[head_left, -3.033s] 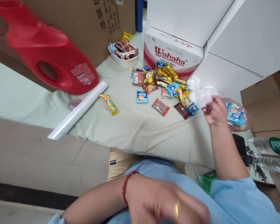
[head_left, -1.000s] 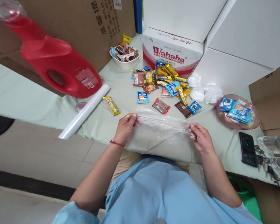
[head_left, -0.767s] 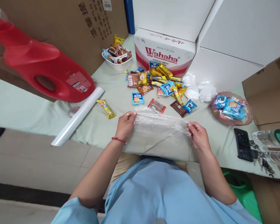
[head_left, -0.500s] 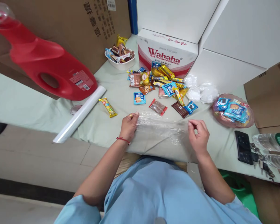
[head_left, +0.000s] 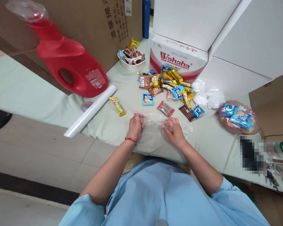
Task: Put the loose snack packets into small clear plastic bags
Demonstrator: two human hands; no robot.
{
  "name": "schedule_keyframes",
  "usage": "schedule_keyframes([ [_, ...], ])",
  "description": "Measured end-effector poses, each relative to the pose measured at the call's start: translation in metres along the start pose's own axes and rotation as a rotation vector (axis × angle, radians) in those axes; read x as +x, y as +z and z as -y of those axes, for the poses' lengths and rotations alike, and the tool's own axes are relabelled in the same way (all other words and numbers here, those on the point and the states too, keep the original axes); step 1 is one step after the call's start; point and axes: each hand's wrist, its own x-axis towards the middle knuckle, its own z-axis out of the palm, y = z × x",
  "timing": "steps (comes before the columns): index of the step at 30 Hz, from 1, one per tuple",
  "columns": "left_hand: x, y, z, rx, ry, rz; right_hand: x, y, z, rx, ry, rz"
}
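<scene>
A thin, clear plastic cover [head_left: 153,120] lies crumpled between my two hands, just above the cloth near the table's front edge. Its left edge is pinched in the fingers of my left hand [head_left: 135,126], which wears a red cord at the wrist. Closed thumb to fingers, my right hand [head_left: 174,131] grips the cover near its middle, and a loose part spreads out to the right. Just beyond the hands lie a brown snack packet with red ends [head_left: 165,109], a blue snack packet [head_left: 147,99] and a dark brown packet [head_left: 186,113].
A heap of wrapped snacks [head_left: 172,82] sits before the Wahaba-style "Wahaha" carton [head_left: 179,56]. Crumpled clear plastic [head_left: 208,95] and a filled pink bowl [head_left: 238,130] are right. Left stand a white snack bowl [head_left: 133,67], a white roll [head_left: 91,111] and a red jug [head_left: 68,62].
My right hand has moved left toward my left hand, so the cover, stretched wide before, is now bunched between them. The whole view has shifted slightly.
</scene>
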Motion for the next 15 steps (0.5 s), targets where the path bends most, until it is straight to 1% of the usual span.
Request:
schedule_keyframes([
  [2,-0.002,-0.005,-0.003,0.036,-0.017,0.066,0.007,-0.019,0.001,0.242,0.142,-0.013],
  [4,-0.003,-0.015,-0.006,0.11,-0.032,0.159,0.014,-0.038,0.002,0.476,0.322,-0.001],
  [6,-0.001,-0.031,-0.01,0.206,-0.025,0.24,0.022,-0.055,0.002,0.606,0.469,0.022],
  [7,0.0,-0.04,-0.013,0.248,-0.015,0.246,0.026,-0.062,0.002,0.63,0.519,0.023],
  [8,0.0,-0.049,-0.015,0.289,0.002,0.215,0.029,-0.068,0.002,0.637,0.553,0.023],
  [9,0.0,-0.057,-0.018,0.336,0.03,0.148,0.032,-0.071,0.002,0.643,0.574,0.022],
  [11,-0.007,-0.065,-0.025,0.42,0.13,-0.048,0.036,-0.073,0.004,0.673,0.594,0.03],
  [12,-0.014,-0.063,-0.028,0.455,0.205,-0.128,0.037,-0.072,0.006,0.696,0.598,0.035],
  [13,-0.022,-0.058,-0.03,0.489,0.295,-0.165,0.037,-0.069,0.007,0.724,0.6,0.035],
  [14,-0.031,-0.048,-0.031,0.518,0.392,-0.146,0.037,-0.066,0.008,0.752,0.601,0.026],
  [15,-0.04,-0.035,-0.031,0.553,0.484,-0.071,0.037,-0.063,0.008,0.782,0.604,0.004],
])
